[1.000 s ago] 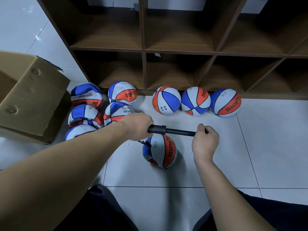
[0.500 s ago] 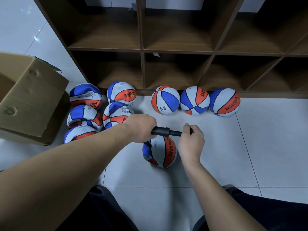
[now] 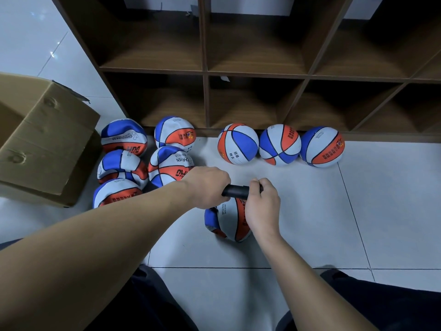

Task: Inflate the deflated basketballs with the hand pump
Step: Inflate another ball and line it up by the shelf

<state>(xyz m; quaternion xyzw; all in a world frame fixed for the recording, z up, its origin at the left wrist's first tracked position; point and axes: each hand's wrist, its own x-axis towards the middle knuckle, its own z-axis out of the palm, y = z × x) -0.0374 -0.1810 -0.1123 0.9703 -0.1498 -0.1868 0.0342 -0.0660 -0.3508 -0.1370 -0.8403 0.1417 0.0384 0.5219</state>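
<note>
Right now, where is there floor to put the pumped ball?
Bare tiles lie right of the right hand, in front of the three round balls. It is crowded left, where squashed balls huddle beside the cardboard box.

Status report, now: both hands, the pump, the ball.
Left hand grips pump barrel, right hand grips its handle end. Pump over the ball on the floor. Nothing in the way.
</note>
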